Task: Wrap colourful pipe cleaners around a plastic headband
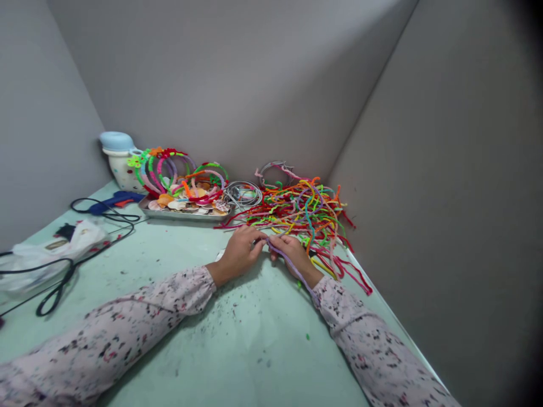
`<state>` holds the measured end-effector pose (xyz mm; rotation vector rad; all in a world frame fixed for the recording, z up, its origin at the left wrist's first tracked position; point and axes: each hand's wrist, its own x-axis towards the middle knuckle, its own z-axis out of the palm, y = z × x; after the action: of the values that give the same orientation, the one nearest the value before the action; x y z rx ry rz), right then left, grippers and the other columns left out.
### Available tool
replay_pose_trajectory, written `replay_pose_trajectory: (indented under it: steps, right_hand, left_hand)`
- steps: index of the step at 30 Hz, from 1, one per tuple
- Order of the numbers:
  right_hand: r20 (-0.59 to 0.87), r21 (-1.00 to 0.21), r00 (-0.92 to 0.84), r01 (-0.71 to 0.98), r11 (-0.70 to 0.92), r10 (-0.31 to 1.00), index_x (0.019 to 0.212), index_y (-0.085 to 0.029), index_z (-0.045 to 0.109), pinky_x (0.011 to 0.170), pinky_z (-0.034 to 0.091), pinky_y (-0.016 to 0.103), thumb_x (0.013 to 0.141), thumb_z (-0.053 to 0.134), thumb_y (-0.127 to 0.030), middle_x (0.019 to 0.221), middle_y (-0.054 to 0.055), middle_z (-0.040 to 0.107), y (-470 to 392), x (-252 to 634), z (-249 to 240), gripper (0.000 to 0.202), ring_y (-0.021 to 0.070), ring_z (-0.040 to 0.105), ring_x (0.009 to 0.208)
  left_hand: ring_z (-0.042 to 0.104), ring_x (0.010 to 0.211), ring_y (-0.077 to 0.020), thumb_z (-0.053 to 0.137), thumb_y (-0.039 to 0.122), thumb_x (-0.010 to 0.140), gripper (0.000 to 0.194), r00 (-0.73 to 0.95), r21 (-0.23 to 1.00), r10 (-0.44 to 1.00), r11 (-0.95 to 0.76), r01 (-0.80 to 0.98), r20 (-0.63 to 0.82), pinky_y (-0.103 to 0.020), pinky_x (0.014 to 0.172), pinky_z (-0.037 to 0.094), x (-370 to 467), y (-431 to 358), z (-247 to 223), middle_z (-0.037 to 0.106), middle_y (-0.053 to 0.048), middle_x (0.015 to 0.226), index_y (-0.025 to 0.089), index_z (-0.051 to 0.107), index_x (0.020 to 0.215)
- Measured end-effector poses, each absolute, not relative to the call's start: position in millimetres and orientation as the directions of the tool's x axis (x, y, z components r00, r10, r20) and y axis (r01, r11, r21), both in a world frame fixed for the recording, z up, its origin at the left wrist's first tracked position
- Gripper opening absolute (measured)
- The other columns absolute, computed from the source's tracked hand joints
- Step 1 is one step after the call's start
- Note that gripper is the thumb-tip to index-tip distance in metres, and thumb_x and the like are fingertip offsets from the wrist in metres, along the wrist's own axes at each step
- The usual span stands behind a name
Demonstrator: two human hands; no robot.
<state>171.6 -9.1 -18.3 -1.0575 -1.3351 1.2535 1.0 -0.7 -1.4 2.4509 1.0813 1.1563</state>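
My feed: pale green counter [254,350] under both hands. Pile of multicol. pipe cleaners [297,206] just beyond R hand, strands trailing beside it. Metal tray [182,216] farther out, L of hands, w/ shells [163,200] + fuzzy hoops [169,152]. Plastic bag [91,232] well L of L hand; bottle [121,167] w/ blue lid, far L beyond bag. I see L hand [242,250] + R hand [299,254] almost touching, fingertips pinching purple pipe cleaner [297,272] btwn them; its length drapes over R wrist to cuff. Green scrap [307,337] nearer cam than R hand.
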Motion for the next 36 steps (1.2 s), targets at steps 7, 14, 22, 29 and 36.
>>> replay_pose_trajectory:
  steps: [7, 14, 22, 29, 36]
  right_hand:
    - [0.084, -0.996, -0.13, -0.019, 0.083, 0.988, 0.067, -0.014, 0.065, 0.049, 0.043, 0.024, 0.075, 0.065, -0.053, 0.054, 0.001, 0.06, -7.8, 172.2, -21.5, 0.04, 0.0113, 0.053, 0.047]
    - [0.05, -0.997, -0.132, -0.063, 0.042, 0.99, 0.068, -0.013, 0.067, 0.045, 0.043, 0.022, 0.072, 0.069, -0.051, 0.061, 0.002, 0.064, -6.7, 172.8, -22.0, 0.038, 0.0098, 0.053, 0.045]
    - [0.059, -0.988, -0.173, -0.151, 0.033, 0.983, 0.071, -0.013, 0.068, 0.047, 0.043, 0.023, 0.071, 0.071, -0.043, 0.065, 0.002, 0.064, -6.7, 173.8, -20.7, 0.03, 0.0088, 0.053, 0.046]
    - [0.285, -0.945, -0.087, 0.141, 0.295, 0.955, 0.082, -0.017, 0.067, 0.057, 0.045, 0.027, 0.077, 0.064, -0.035, 0.066, 0.0, 0.061, -14.1, 171.5, -15.9, 0.018, 0.0133, 0.055, 0.057]
    - [0.652, -0.598, -0.099, 0.543, 0.59, 0.752, 0.091, -0.021, 0.065, 0.073, 0.046, 0.032, 0.084, 0.057, -0.029, 0.083, 0.005, 0.062, -20.1, 171.1, -11.9, 0.013, 0.0179, 0.056, 0.075]
  left_hand:
    - [0.054, 0.085, -0.0194, 0.053, 0.019, 0.086, 0.013, 0.418, 0.459, 0.7, -0.703, 0.543, 0.579, -0.035, 0.08, 0.04, 0.7, -1.3, 0.6, 0.067, -0.003, 0.085, 0.019, 0.066, 0.088]
    - [0.054, 0.084, -0.0197, 0.053, 0.019, 0.086, 0.013, 0.419, 0.448, 0.692, -0.71, 0.544, 0.588, -0.035, 0.079, 0.041, 1.1, 0.0, -1.4, 0.066, -0.003, 0.083, 0.02, 0.066, 0.086]
    - [0.054, 0.085, -0.0201, 0.054, 0.019, 0.086, 0.013, 0.416, 0.428, 0.68, -0.716, 0.551, 0.603, -0.035, 0.079, 0.04, 0.8, 0.2, -1.7, 0.066, -0.004, 0.084, 0.02, 0.067, 0.088]
    - [0.053, 0.085, -0.0196, 0.052, 0.021, 0.089, 0.014, 0.36, 0.465, 0.692, -0.702, 0.539, 0.626, -0.034, 0.078, 0.041, -0.6, 1.0, -1.9, 0.065, -0.004, 0.086, 0.018, 0.065, 0.091]
    - [0.052, 0.085, -0.0195, 0.051, 0.022, 0.089, 0.015, 0.347, 0.477, 0.702, -0.691, 0.542, 0.622, -0.034, 0.077, 0.041, -1.3, 1.2, -0.9, 0.064, -0.004, 0.086, 0.018, 0.065, 0.093]
